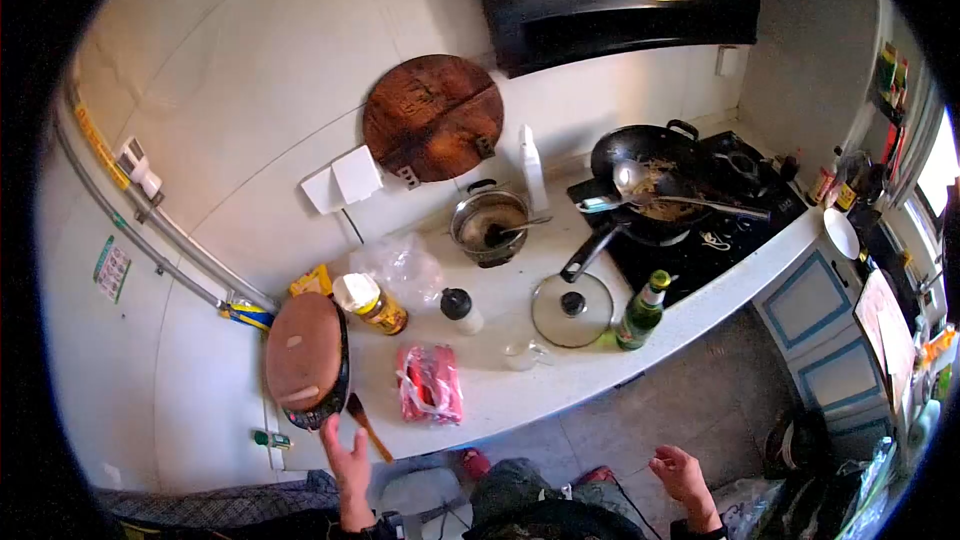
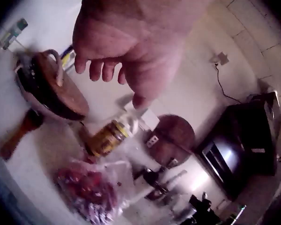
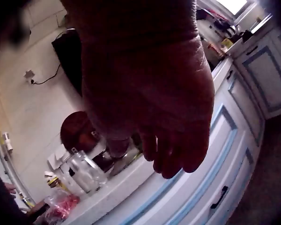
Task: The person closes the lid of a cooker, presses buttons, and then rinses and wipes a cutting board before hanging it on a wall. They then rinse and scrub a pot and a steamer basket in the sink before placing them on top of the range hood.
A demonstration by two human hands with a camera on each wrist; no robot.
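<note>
My left hand (image 1: 348,470) reaches over the counter's front left corner with fingers spread, holding nothing. Its fingertips are right by the front end of an oval appliance with a brown lid (image 1: 303,345) and a black base. In the left wrist view the palm (image 2: 131,51) shows bare, with the appliance lid (image 2: 72,101) beyond it. Beside that hand lies a brush (image 1: 372,430) with a wooden handle. My right hand (image 1: 684,478) hangs relaxed in front of the counter, over the floor. From the right wrist, the hand (image 3: 150,98) looks dark, its fingers loosely bent around nothing.
A red plastic-wrapped packet (image 1: 430,385), a yellow-labelled jar (image 1: 382,314) and a black-capped shaker (image 1: 460,308) stand on the counter (image 1: 500,380). Farther right are a pot (image 1: 488,230), a glass lid (image 1: 572,312), a green bottle (image 1: 640,315) and a wok (image 1: 615,155) on the stove.
</note>
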